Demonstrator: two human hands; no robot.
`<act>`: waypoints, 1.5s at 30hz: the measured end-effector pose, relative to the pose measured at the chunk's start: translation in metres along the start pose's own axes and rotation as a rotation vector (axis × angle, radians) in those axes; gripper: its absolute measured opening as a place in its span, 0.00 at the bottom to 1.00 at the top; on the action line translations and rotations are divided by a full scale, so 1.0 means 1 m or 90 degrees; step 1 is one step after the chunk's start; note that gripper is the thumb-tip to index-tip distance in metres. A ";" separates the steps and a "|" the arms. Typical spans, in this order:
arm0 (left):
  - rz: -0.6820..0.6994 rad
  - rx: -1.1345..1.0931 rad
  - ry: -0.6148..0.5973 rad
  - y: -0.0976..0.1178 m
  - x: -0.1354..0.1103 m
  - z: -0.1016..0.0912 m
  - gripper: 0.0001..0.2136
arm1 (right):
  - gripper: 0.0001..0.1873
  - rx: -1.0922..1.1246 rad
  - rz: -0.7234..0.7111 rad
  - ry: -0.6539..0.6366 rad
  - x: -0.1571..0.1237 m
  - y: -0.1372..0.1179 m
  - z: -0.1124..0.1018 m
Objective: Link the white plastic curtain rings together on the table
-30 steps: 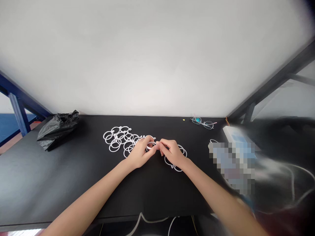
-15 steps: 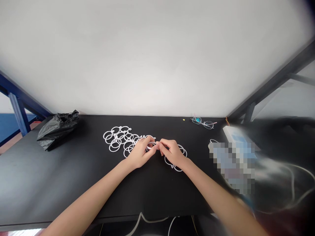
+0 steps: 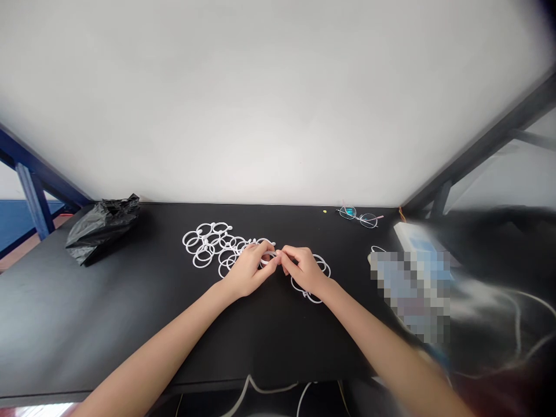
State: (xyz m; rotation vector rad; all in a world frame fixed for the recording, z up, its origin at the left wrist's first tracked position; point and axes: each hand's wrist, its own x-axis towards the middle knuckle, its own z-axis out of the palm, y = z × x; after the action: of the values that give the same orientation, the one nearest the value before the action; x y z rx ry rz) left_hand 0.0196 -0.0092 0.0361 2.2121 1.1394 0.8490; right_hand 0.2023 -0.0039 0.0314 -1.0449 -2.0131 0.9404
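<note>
A white plastic ring (image 3: 270, 253) is held between my two hands, which meet over the black tabletop. My left hand (image 3: 249, 269) is closed on the ring's left side. My right hand (image 3: 304, 268) pinches its right end between thumb and fingertips; the fingers cover the small joint there. Several similar white rings (image 3: 204, 250) with little knobs lie overlapping in a loose pile to the left, partly under my left hand. A smaller group of white rings (image 3: 329, 267) rests beneath my right hand and wrist, partly hidden.
A crumpled black plastic bag (image 3: 102, 229) sits at the back left of the black table (image 3: 130, 324). Eyeglasses (image 3: 368, 220) lie at the back right, near a tiny yellow bit (image 3: 324, 211). Right of my arm are a white box (image 3: 408, 237), a blurred-out item and cables.
Almost nothing differs. Both hands stay together on the same ring, with only a very slight shift of the whole view.
</note>
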 end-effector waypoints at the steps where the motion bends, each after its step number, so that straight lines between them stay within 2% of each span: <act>1: -0.001 0.002 -0.003 0.000 0.000 0.000 0.11 | 0.23 -0.001 0.000 -0.001 0.000 0.000 0.000; 45: 0.009 0.040 -0.035 -0.001 -0.001 0.000 0.09 | 0.23 -0.031 0.012 -0.016 0.001 0.005 0.001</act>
State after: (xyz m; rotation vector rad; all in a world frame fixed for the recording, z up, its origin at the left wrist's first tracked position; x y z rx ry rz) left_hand 0.0187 -0.0094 0.0355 2.2827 1.1398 0.7624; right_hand 0.2027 -0.0011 0.0265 -1.0844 -2.0597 0.9229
